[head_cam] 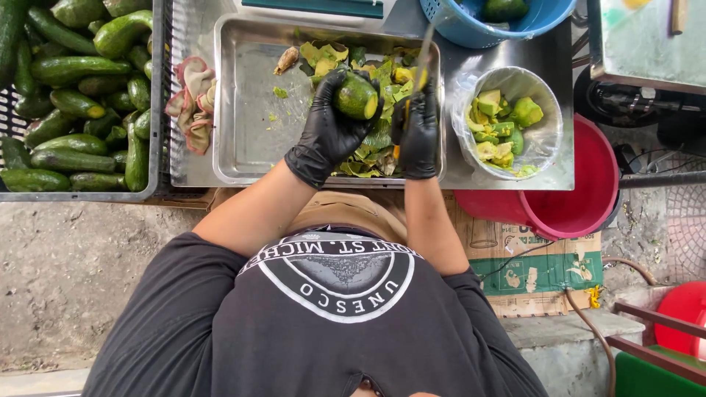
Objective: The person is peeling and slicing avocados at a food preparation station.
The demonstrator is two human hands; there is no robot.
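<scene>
- A green avocado (356, 96) is grasped in the left hand (329, 131), which is covered by a black glove; the fingers are wrapped around the fruit from below and from the side.
- The avocado is held above the steel tray (243, 110), over its right half, and one end of the fruit is already cut flat.
- A knife (421, 60) is clenched in the right hand (418, 132), also in a black glove; a yellow part of the handle is seen under the fingers, and the blade is pointed towards 12 o'clock.
- The knife is kept just beside the avocado, at 3 o'clock from it; if the blade touches the fruit cannot be told.
- A heap of green peels (375, 73) is spread in the tray under both hands, and a brown pit (287, 60) is seen at 10 o'clock from the avocado.
- At 3 o'clock from the hands, a bowl lined with plastic (548, 140) is filled with avocado pieces.
- At 9 o'clock, a crate (156, 110) is filled with whole avocados, and a folded cloth (191, 103) is laid between the crate and the tray.
- A blue basket (471, 29) is placed at 12 o'clock and a red bucket (581, 191) at 4 o'clock.
</scene>
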